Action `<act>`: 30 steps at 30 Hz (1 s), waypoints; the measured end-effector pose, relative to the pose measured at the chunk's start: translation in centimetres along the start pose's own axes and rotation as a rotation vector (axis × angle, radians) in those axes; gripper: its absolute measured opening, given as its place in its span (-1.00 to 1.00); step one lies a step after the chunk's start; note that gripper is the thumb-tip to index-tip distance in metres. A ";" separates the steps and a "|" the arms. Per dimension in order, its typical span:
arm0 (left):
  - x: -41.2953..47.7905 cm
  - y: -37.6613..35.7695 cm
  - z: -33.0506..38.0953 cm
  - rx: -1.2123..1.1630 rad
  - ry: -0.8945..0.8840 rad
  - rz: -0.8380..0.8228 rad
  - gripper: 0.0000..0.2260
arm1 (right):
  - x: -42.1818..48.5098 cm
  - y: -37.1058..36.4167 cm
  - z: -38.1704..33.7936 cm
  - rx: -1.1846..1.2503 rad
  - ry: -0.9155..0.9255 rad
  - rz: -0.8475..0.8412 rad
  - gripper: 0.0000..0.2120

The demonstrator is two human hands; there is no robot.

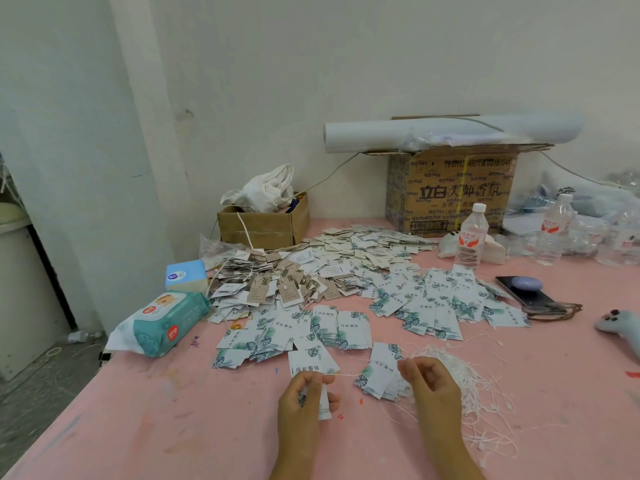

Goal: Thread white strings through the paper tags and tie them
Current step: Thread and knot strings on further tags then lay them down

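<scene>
Two hands work near the front edge of the pink table (138,427). The left hand (306,393) curls its fingers round one paper tag (323,408), white with a leaf print. The right hand (429,386) pinches one white string (346,375) between thumb and fingertips. That string runs taut from the top of the held tag across to the right hand. Whether it already passes through the tag's hole cannot be told.

Between the hands lies one small stack of tags (379,375). Just right of the right hand spreads one tangle of loose strings (474,389), too many to count. Farther back are two broad heaps, also beyond counting: the leaf-print tags (433,299) toward the middle and right, and the beige tags (277,285) behind and to the left, many of them with strings showing.

Two cardboard boxes stand at the wall: a small box (263,230) stuffed with white cloth, and a large box (457,192) bearing one paper roll (450,131). Two water bottles are plain to see, one (471,237) in front of the large box and the other (556,230) to its right; the clutter beyond them is too blurred to count. At the left edge sit one pack of wipes (166,323) and one blue tissue box (185,275). One phone (530,296) lies at the right.
</scene>
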State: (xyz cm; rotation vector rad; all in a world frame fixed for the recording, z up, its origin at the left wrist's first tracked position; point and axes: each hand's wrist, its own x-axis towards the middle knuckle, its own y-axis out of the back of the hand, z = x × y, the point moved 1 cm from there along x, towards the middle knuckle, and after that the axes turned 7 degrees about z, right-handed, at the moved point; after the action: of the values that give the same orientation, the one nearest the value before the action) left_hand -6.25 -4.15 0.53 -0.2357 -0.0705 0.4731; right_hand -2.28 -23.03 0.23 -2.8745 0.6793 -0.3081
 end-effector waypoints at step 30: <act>-0.2 -0.3 0.2 0.058 0.039 -0.053 -0.84 | 0.4 -0.2 -1.0 0.742 -0.543 -0.056 -0.89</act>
State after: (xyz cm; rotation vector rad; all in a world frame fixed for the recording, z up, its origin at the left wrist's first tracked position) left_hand -6.31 -4.42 0.82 -0.1855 -0.0250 0.4168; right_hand -2.04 -23.16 1.34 -2.1149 0.2901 0.1857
